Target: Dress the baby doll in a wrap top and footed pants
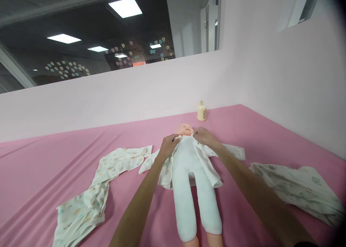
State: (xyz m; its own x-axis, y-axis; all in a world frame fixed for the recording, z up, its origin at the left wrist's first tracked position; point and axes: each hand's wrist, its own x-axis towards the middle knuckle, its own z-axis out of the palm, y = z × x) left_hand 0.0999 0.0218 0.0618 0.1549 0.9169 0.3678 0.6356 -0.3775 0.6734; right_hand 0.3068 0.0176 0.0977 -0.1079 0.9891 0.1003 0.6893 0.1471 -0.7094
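Both your arms are stretched out over the pink tabletop (54, 167), and both hands sit up at the neck of the doll (189, 175). Your left hand (168, 145) is curled closed, fingertips pinching the collar edge of the little printed jacket (208, 167) on its own side of the doll's chest. Your right hand (203, 136) mirrors it just across the neck, fingers bent and closed on the opposite collar edge. The two hands are near each other, with the doll's chin between them.

The doll lies on its back right below your hands, head away from you, white body and legs running back towards you between your forearms. The jacket lies open, its panels spread either side of the torso under your wrists.

Out beyond your left forearm lies a crumpled pair of printed trousers (89, 196), flat on the tabletop. Off past your right forearm there's another bunched printed cloth (297, 189). Just beyond your right hand, past the doll's head, a small cream bottle (202, 111) stands upright against the pale wall (283, 88).
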